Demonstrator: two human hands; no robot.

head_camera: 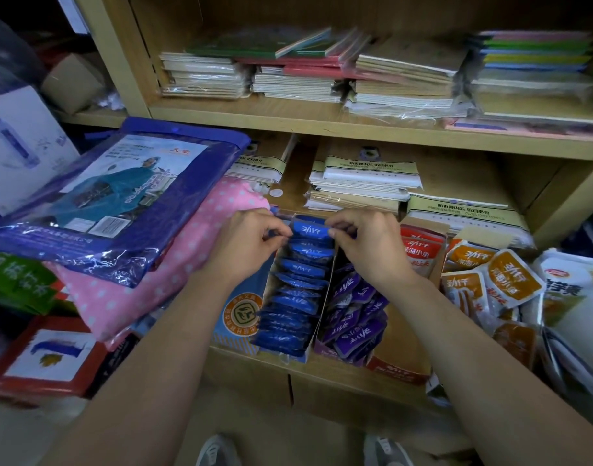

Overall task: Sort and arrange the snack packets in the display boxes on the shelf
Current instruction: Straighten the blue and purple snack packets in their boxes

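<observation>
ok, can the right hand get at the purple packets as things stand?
Likely yes, once freed. The right hand and left hand both pinch the rear blue packet; the purple packets lie uncovered just beside the right wrist, nothing over them.

The one camera sits on my head, looking forward and steeply down at the pale wooden shelf unit (322, 126), close enough that it fills the frame. My left hand (251, 243) and right hand (369, 243) meet near the centre, pinching a blue foil snack packet (310, 228). My grey shoes (217, 449) show at the bottom edge. The wide lens bows the boards.
</observation>
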